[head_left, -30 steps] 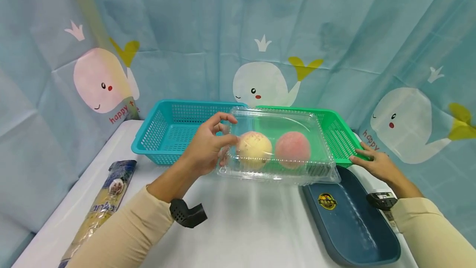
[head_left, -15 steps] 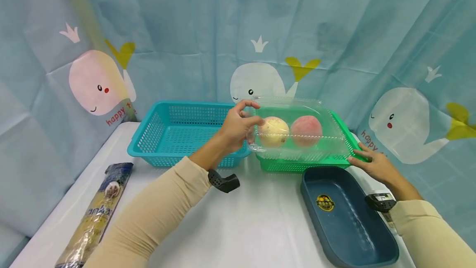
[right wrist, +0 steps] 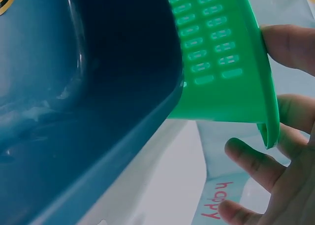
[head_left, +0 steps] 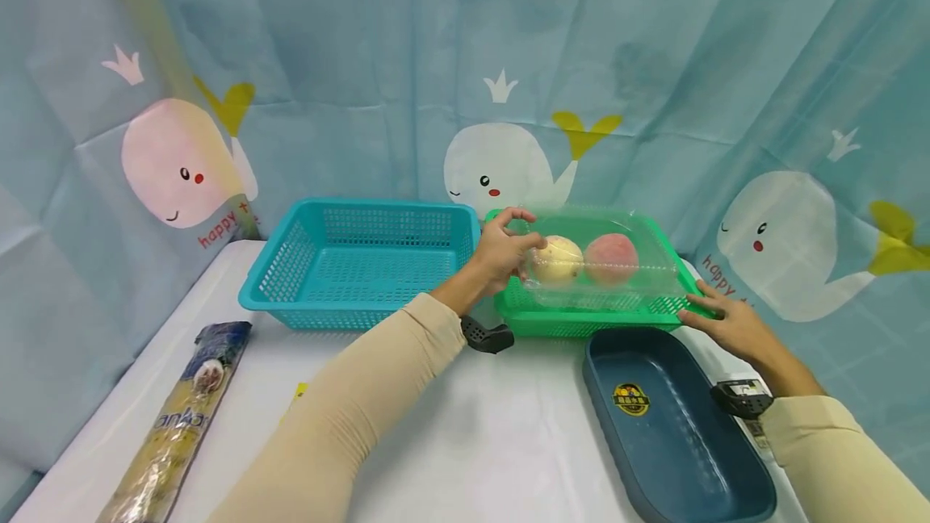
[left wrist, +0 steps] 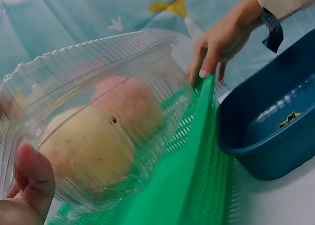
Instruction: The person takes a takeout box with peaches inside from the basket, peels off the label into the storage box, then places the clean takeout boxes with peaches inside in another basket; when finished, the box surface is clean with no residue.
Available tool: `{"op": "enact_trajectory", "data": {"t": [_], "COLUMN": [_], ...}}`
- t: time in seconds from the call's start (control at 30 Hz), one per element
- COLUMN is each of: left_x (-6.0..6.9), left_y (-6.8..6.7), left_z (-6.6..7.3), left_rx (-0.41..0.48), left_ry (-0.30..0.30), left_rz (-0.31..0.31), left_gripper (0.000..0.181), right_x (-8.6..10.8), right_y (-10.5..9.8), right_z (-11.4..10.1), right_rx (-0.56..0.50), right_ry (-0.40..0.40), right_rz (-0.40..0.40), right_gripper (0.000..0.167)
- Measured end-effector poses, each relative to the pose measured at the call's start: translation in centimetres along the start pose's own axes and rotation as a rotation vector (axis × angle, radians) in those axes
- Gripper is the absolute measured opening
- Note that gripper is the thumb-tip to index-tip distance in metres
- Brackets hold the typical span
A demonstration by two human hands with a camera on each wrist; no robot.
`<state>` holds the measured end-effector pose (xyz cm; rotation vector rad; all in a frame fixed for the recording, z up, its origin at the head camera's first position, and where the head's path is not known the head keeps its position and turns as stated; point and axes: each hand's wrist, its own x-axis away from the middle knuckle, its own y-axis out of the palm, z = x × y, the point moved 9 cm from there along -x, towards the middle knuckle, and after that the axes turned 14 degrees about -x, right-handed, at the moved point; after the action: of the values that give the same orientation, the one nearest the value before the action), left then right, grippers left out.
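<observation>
My left hand [head_left: 501, 253] grips the left end of a clear plastic clamshell box [left wrist: 162, 72]. Inside the box lie a pale yellow peach [head_left: 556, 260] and a pinkish-red peach [head_left: 612, 257], side by side. The box is over the green basket [head_left: 552, 323], tilted in the left wrist view; whether it touches the basket's floor I cannot tell. At the basket's right front corner, my right hand [head_left: 734, 328] holds the rim with thumb and first fingers, while its other fingers [right wrist: 253, 163] stay off the rim.
A blue-green basket [head_left: 363, 317] stands left of the green one. A dark blue tub [head_left: 676, 434] with a yellow and black sticker sits in front at right. A long printed packet [head_left: 178, 426] lies at far left on the white table [head_left: 465, 442]. A whale-print curtain [head_left: 349, 63] hangs behind.
My left hand has carried the clamshell box with the peaches rightward and away from me, over the green basket. My right hand has stayed at the basket's corner.
</observation>
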<state>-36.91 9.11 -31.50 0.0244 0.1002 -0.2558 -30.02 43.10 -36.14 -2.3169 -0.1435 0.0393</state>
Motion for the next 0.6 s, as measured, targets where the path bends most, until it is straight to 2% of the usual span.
{"op": "enact_trajectory", "data": {"t": [0.33,0.6], "left_x": [-1.8,-2.4], "left_y": [2.2,3.4], "left_z": [-3.4,-6.0], "left_rx": [-0.055,-0.081], "left_ry": [-0.043,-0.125], "left_rz": [0.005,0.023], "left_gripper": [0.044,0.04], "right_x": [0.0,0.0], "right_y": [0.2,0.2], "right_z": [-0.1,0.1], "right_rx": [0.015,0.001], "right_ry": [-0.025,-0.031], "right_rz": [-0.003,-0.003], "right_gripper": [0.067,0.065]}}
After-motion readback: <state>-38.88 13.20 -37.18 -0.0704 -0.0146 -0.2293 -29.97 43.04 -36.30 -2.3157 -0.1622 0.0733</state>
